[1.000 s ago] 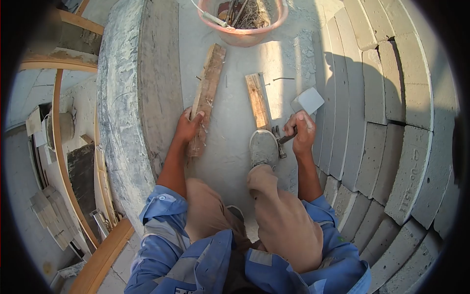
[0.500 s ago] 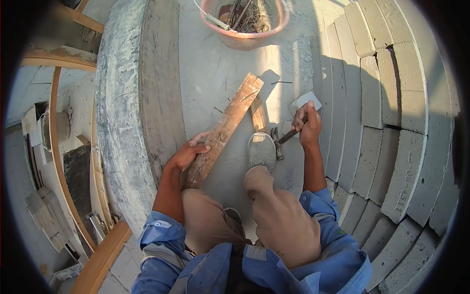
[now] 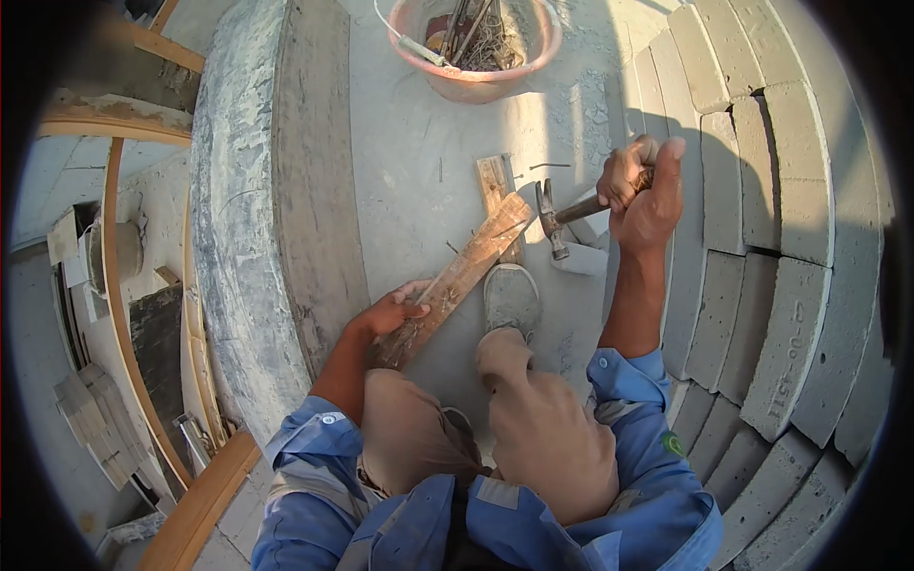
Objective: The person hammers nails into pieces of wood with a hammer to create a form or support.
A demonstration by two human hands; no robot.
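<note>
A short wooden board (image 3: 464,280) slants up to the right between my knees and the bucket, with my left hand (image 3: 398,312) closed round its lower part. Its upper end lies across a second piece of wood (image 3: 492,181) on the floor, just beyond my shoe (image 3: 511,300). My right hand (image 3: 643,190) grips the handle of a claw hammer (image 3: 550,220), whose head is raised just right of the board's upper end. A nail (image 3: 549,166) lies on the floor near the wood.
A pink bucket (image 3: 473,86) of metal scraps stands ahead. Stacked grey blocks (image 3: 790,324) rise on the right. A long whitish beam (image 3: 238,190) runs along the left, with wooden frames (image 3: 119,285) beyond. White pieces (image 3: 581,260) lie beneath the hammer.
My right hand has risen up and right, lifting the hammer from beside my shoe. The board's upper end has moved down and right, and my left hand has shifted slightly right with it.
</note>
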